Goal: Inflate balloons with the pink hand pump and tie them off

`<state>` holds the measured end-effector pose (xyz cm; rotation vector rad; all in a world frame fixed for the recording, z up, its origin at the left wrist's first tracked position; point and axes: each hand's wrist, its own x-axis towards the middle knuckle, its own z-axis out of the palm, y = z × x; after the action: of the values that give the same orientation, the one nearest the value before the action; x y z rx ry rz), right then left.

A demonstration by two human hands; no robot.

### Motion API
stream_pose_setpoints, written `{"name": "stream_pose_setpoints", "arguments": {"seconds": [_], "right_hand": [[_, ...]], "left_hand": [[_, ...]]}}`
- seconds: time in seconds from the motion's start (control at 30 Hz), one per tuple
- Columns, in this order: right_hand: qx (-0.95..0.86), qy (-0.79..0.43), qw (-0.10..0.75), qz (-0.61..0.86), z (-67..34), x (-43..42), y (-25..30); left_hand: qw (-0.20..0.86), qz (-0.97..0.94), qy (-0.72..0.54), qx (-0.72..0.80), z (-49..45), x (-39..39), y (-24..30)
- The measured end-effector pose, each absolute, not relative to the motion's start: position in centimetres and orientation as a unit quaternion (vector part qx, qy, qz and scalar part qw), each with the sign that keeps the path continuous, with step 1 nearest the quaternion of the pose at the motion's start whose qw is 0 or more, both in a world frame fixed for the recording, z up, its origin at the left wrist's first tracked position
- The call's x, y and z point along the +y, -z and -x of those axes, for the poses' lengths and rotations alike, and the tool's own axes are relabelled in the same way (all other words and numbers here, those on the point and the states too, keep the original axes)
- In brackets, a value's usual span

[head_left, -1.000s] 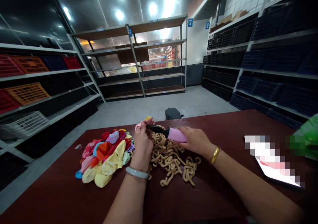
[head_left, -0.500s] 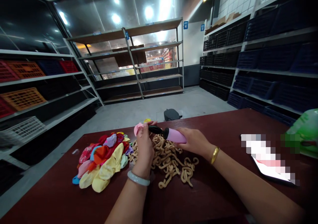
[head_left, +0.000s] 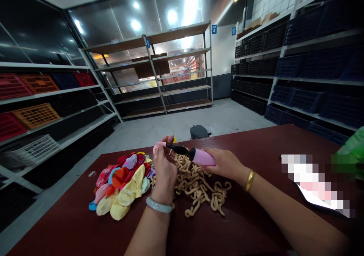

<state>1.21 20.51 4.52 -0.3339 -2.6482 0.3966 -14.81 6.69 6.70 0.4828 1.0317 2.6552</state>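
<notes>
My right hand [head_left: 226,164] is wrapped round the pink barrel of a pink-and-black tool [head_left: 203,157] shaped like a small hand pump. Its black, narrowing end points left into my left hand [head_left: 165,165]. There my thumb and a finger pinch a soft pink piece [head_left: 159,146] at the black tip, while other fingers stand raised. Beneath and beyond both hands lies a heap of tan, curly, rope-like strands [head_left: 196,188], partly hidden by my left hand. To the left is a pile of limp, bright-coloured pieces [head_left: 122,184] like deflated balloons.
A dark red table [head_left: 241,210] carries everything. On its right lie a flat, blurred-out item [head_left: 315,188] and a green bag [head_left: 354,146]. Beyond the table are a grey object on the floor [head_left: 199,131], a metal rack [head_left: 162,85] and shelves with crates [head_left: 36,116].
The view has shifted slightly, so the scene sits a little further right. Fingers of my left hand have lifted and spread near the tool's black end. Both grips remain.
</notes>
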Motion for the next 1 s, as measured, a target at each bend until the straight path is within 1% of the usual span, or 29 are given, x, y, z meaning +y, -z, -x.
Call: {"name": "stream_pose_setpoints", "arguments": {"seconds": [0.33, 0.57, 0.77, 0.9, 1.0], "right_hand": [[-0.964, -0.125, 0.21, 0.101, -1.4, 21.1, -4.8], [-0.963, -0.123, 0.219, 0.099, -1.5, 21.6, -4.9], [-0.964, -0.091, 0.222, 0.112, -1.7, 21.4, -5.2], [-0.962, -0.074, 0.233, 0.122, -1.6, 21.2, -5.1], [-0.961, -0.085, 0.234, 0.123, -1.5, 21.2, -5.0]], "left_hand": [[0.127, -0.16, -0.915, 0.348, 14.5, 7.1, -6.8], [0.164, -0.177, -0.909, 0.34, 13.2, 7.3, -6.6], [0.225, -0.174, -0.882, 0.376, 12.2, 7.8, -5.7], [0.189, -0.195, -0.869, 0.413, 12.1, 7.5, -5.8], [0.165, -0.227, -0.868, 0.411, 12.4, 7.1, -6.2]]}}
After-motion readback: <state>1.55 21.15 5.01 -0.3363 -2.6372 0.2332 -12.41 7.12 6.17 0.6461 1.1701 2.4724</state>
